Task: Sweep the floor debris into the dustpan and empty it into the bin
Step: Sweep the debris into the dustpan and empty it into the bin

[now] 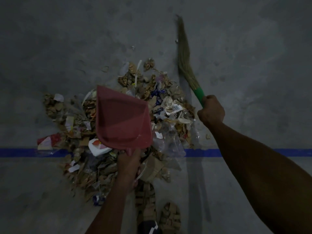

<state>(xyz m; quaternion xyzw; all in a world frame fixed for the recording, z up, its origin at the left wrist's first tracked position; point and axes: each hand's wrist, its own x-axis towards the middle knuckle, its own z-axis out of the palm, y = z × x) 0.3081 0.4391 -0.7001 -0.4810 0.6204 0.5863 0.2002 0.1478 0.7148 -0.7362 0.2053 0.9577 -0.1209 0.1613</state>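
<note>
Concrete floor [50,39]: my left hand [129,163] grips the empty dustpan [122,119] above the unswept debris pile [168,105]; my right hand [211,109] clenches the broom [184,59] beside it.

Blue floor line [287,152] runs crosswise just below both grips — partly covered mid-span. Two sandalled feet [169,217] near bottom edge, below the grips — grey concrete floor [50,39] all round.

Head camera, steep downward view, floor [50,39] near
</note>
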